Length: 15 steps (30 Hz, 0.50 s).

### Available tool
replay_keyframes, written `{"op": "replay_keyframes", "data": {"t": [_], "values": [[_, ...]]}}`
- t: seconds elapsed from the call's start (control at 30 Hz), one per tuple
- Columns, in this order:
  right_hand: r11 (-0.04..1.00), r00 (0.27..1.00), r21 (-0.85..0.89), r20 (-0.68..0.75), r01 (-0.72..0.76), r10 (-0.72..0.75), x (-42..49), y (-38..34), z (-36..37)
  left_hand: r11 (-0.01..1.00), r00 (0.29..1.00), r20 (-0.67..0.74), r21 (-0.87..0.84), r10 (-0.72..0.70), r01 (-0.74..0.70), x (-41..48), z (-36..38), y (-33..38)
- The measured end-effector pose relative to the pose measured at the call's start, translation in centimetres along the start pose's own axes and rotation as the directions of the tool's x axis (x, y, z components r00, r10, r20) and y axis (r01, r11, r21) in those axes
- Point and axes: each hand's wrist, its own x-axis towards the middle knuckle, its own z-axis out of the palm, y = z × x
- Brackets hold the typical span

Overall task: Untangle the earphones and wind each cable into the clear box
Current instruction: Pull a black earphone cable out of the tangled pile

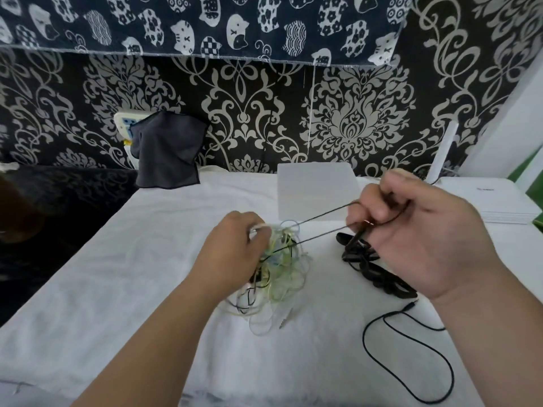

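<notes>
A tangle of earphone cables (279, 277), white, pale green and black, lies mid-table on a white cloth. My left hand (232, 248) presses down on the tangle's upper left and grips its white strands. My right hand (417, 230) is raised to the right, pinching a black cable (323, 227) that runs taut in two strands back into the tangle. The rest of that black cable (411, 356) loops loosely across the cloth at lower right, ending in a jack plug (411, 305). The clear box (317, 192) stands behind, between my hands.
A wound black bundle (373, 268) lies under my right hand. A dark grey cloth (167, 154) hangs at the back left against patterned wallpaper. A white flat device (493, 201) sits at the right edge. The table drops off at its left edge (88, 245).
</notes>
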Motion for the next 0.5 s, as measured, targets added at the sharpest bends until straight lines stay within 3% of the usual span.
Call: {"op": "replay_keyframes", "data": {"t": [0.07, 0.13, 0.2, 0.23, 0.3, 0.33, 0.43, 0.5], "values": [[0.997, 0.999, 0.066, -0.03, 0.03, -0.028, 0.2, -0.6, -0.5, 0.96, 0.977, -0.102, -0.232, -0.188, 0.16, 0.3, -0.8, 0.5], [0.998, 0.999, 0.054, -0.03, 0.038, -0.036, 0.4, -1.1, -1.1, 0.828, 0.907, -0.145, -0.484, -0.394, 0.282, 0.5, -1.5, 0.8], [0.994, 0.996, -0.102, -0.083, 0.031, -0.04, 0.5, -1.1, -1.7, 0.666, 0.846, -0.101, -0.667, -0.524, 0.334, 0.6, -1.9, 1.2], [0.966, 0.989, -0.26, -0.137, 0.012, -0.049, 0.7, -0.7, -2.1, 0.573, 0.826, -0.048, -0.743, -0.562, 0.346, 0.6, -1.9, 1.6], [0.746, 0.983, -0.661, -0.176, -0.077, -0.054, 0.6, 0.2, -2.6, 0.439, 0.812, 0.067, -0.814, -0.579, 0.38, 0.2, -1.8, 2.4], [0.593, 0.987, -0.795, -0.158, -0.124, -0.006, 0.4, 0.7, -2.6, 0.434, 0.816, 0.104, -0.805, -0.568, 0.405, 0.0, -1.6, 2.8], [0.213, 0.963, -0.963, -0.11, -0.165, 0.247, -0.1, 1.6, -2.2, 0.449, 0.828, 0.164, -0.775, -0.537, 0.445, -0.3, -1.1, 3.1], [0.073, 0.955, -0.991, -0.084, -0.109, 0.285, -0.3, 2.1, -1.8, 0.447, 0.836, 0.167, -0.781, -0.522, 0.435, -0.2, -1.0, 2.8]]}}
